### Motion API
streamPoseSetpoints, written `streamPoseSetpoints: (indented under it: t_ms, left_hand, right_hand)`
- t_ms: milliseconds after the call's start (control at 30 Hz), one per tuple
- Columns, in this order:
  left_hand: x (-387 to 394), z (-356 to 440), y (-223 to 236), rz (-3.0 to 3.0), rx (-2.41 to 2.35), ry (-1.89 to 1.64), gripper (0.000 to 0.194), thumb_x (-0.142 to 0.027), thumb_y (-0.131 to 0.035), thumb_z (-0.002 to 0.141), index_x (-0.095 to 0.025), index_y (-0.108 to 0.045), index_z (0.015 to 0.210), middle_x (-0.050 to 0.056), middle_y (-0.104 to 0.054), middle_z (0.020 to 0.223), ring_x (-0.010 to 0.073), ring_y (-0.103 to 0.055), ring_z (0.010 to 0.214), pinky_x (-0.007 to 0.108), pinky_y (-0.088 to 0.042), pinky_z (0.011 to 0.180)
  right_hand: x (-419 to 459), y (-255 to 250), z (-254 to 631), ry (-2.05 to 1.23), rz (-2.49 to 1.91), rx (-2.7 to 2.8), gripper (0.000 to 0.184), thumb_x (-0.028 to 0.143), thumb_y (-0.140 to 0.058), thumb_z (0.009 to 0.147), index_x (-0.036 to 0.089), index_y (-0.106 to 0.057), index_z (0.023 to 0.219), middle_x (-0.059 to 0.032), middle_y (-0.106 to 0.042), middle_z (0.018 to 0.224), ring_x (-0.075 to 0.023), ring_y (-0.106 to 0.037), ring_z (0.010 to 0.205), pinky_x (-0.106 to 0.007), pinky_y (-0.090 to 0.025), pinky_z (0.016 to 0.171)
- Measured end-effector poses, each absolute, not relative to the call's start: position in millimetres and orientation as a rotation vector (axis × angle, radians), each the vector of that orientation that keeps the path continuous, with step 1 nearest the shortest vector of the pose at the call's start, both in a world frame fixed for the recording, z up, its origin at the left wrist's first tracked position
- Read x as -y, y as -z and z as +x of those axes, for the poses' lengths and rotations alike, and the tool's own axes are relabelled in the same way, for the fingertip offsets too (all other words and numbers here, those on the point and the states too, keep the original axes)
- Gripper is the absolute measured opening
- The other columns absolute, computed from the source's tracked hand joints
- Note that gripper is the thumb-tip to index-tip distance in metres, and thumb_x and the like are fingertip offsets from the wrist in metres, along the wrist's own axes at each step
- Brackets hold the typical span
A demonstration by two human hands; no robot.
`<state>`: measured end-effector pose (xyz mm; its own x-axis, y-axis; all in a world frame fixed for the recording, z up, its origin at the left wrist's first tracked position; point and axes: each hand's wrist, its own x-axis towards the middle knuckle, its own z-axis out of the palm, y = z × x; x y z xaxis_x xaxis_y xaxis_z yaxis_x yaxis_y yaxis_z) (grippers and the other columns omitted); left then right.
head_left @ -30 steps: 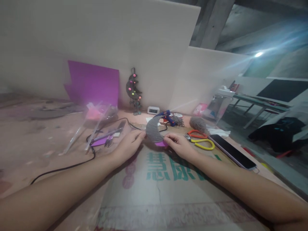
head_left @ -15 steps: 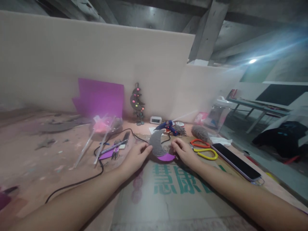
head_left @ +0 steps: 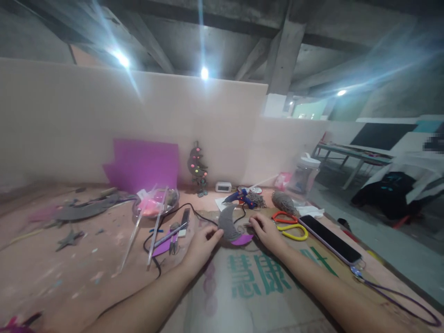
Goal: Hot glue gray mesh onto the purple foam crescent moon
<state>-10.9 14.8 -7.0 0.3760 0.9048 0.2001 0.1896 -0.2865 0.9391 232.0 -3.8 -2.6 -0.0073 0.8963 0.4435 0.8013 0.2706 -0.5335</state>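
A crescent moon (head_left: 227, 223) wound in grey yarn stands tilted above the cardboard, its lower tip still bare purple. Thumb and fingers of my left hand (head_left: 205, 241) pinch its left edge. On the other side, my right hand (head_left: 264, 230) is closed in a pinch, a little apart from the purple tip. A thin piece of grey yarn (head_left: 247, 225) shows at those fingertips, though the strand is hard to follow. Just behind the crescent lies a blue glue gun (head_left: 243, 197) with a black cord.
Right of my hands lie scissors (head_left: 293, 231) with red and yellow handles, a phone (head_left: 329, 239) and a yarn ball (head_left: 283, 202). A decorated moon (head_left: 197, 164) leans on the wall. On the left are a clear bowl (head_left: 176, 208), glue sticks (head_left: 127, 240), a pen (head_left: 169, 235) and grey cutouts (head_left: 86, 210).
The camera view has tilted up, so the scene sits lower and more ceiling shows. Both hands stay by the crescent, with the right hand's pinch slightly shifted.
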Motion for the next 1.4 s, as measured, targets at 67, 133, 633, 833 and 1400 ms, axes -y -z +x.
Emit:
streamPoseSetpoints:
  t_ms: [67, 133, 633, 833, 1400]
  left_hand:
    - [-17.3, -10.9, 8.6, 1.711, -0.974, -0.971, 0.034, -0.047, -0.050, 0.083, -0.015, -0.057, 0.070, -0.002, -0.051, 0.064, 0.0148, -0.047, 0.064, 0.024, -0.033, 0.060]
    - [-19.8, -10.4, 10.5, 1.713, -0.975, -0.972, 0.035, -0.047, -0.050, 0.083, -0.016, -0.056, 0.068, -0.002, -0.050, 0.063, 0.0149, -0.047, 0.065, 0.024, -0.033, 0.060]
    - [-21.5, -8.3, 12.5, 1.805, -0.933, -0.993, 0.039, -0.051, -0.050, 0.082, -0.016, -0.051, 0.065, -0.003, -0.045, 0.061, 0.0124, -0.041, 0.060, 0.024, -0.030, 0.057]
    - [-23.5, -6.8, 17.4, 1.583, -0.878, -0.978, 0.044, -0.061, -0.052, 0.077, -0.018, -0.045, 0.070, -0.007, -0.039, 0.054, 0.0074, -0.032, 0.045, 0.021, -0.023, 0.045]
    - [-23.4, -6.7, 16.7, 1.627, -0.911, -1.027, 0.039, -0.056, -0.053, 0.078, -0.017, -0.049, 0.074, -0.009, -0.036, 0.047, 0.0065, -0.032, 0.040, 0.019, -0.021, 0.040]
  right_hand:
    - [3.4, 3.5, 235.6, -0.150, -1.559, 1.814, 0.028, 0.038, -0.038, 0.093, 0.019, -0.056, 0.081, -0.0049, -0.062, 0.078, -0.0202, -0.057, 0.076, -0.031, -0.043, 0.072]
    - [4.0, 4.2, 240.2, -0.135, -1.569, 1.813, 0.029, 0.039, -0.039, 0.093, 0.019, -0.056, 0.080, -0.0054, -0.063, 0.078, -0.0208, -0.058, 0.076, -0.032, -0.044, 0.072]
    - [5.7, 3.5, 258.3, -0.145, -1.493, 1.936, 0.033, 0.040, -0.037, 0.093, 0.019, -0.062, 0.086, -0.0072, -0.067, 0.085, -0.0220, -0.062, 0.082, -0.032, -0.044, 0.074]
    - [11.8, -1.0, 252.6, -0.048, -1.620, 2.116, 0.034, 0.039, -0.037, 0.093, 0.021, -0.066, 0.085, -0.0064, -0.070, 0.082, -0.0211, -0.063, 0.076, -0.028, -0.040, 0.067]
    - [10.3, 0.0, 252.8, -0.024, -1.561, 2.088, 0.030, 0.038, -0.045, 0.090, 0.020, -0.065, 0.078, -0.0059, -0.067, 0.074, -0.0197, -0.059, 0.071, -0.028, -0.034, 0.063]
